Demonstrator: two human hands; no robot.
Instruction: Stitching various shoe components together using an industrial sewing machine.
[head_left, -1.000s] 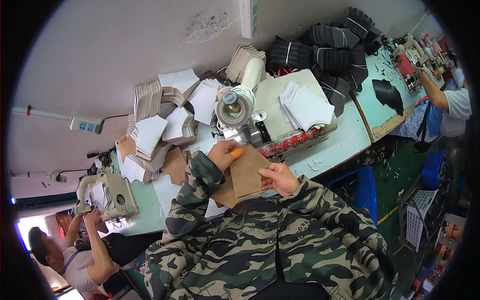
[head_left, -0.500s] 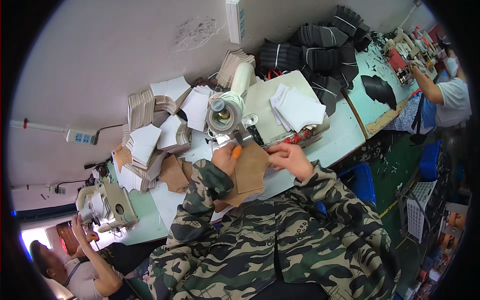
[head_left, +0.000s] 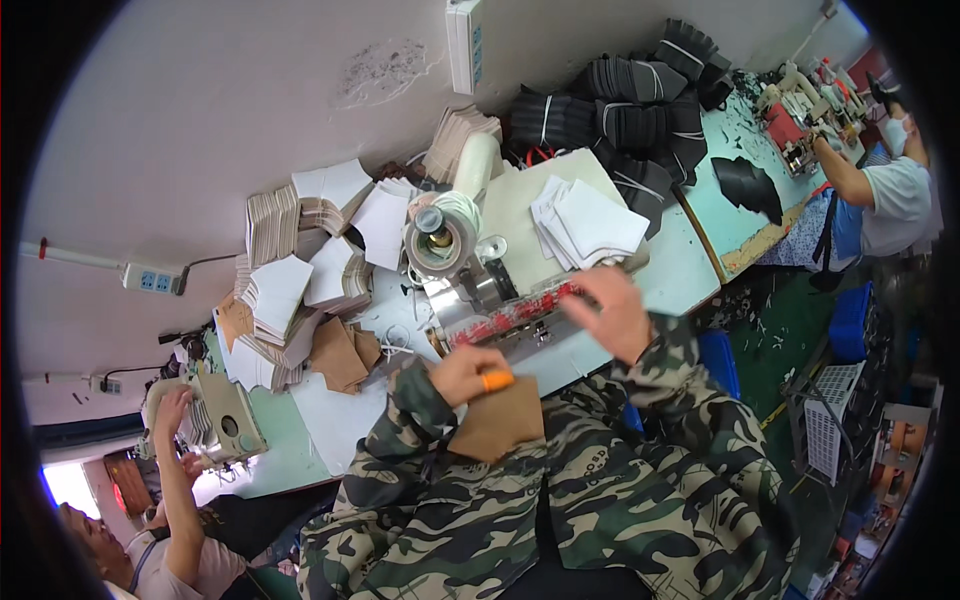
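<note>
My left hand, with an orange finger cover on one finger, grips the upper left edge of a brown shaped sheet close to my jacket. Whether it is one sheet or more I cannot tell. My right hand, somewhat blurred, is apart from it, fingers and thumb spread and nothing seen in them. It is just below a stack of white shaped pieces on the bed of a sewing machine. Along the machine's front edge runs a red-smeared strip.
Left of the machine lie stacks of white-topped pieces and several brown pieces. Tied black bundles line the wall. A blue bin stands right of the table. Co-workers sit at machines left and right.
My left hand has drawn the brown sheet from the machine toward my body. My right hand has let go of it and moved up and right, near the white stack.
</note>
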